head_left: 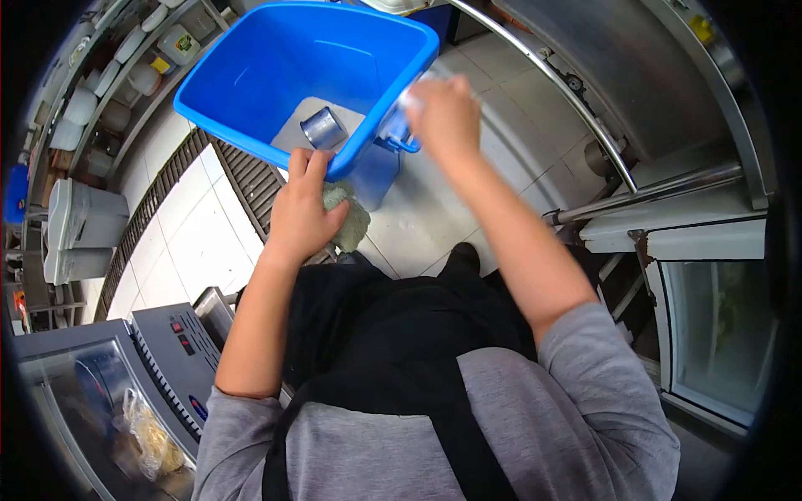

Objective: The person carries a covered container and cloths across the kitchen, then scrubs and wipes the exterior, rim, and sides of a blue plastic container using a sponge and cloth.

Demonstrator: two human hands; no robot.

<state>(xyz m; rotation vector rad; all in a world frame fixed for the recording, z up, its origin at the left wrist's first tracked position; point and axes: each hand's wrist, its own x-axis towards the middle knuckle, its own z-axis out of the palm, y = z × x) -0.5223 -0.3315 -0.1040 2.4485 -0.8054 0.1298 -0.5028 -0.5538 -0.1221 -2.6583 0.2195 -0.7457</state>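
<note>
A large blue plastic bin point(301, 25) stands tilted in front of me, with pale loose contents point(292, 125) at its bottom. On them lies a shiny metal cup point(324, 129). My left hand point(302, 204) hooks its fingers over the near rim and keeps a grey-green cloth point(349, 219) pinched under the thumb and palm. Beside the bin's right rim, above its blue handle point(406, 144), my right hand point(447, 117) is closed and smeared by motion. Something whitish shows at its fingers, too blurred to name.
Shelves with containers point(109, 92) line the left side, with lidded tubs point(79, 230) below. A floor grate point(246, 179) runs beside the bin. At lower left is a grey appliance point(171, 334); a glass-doored cabinet point(710, 326) and metal rail point(568, 83) are on the right.
</note>
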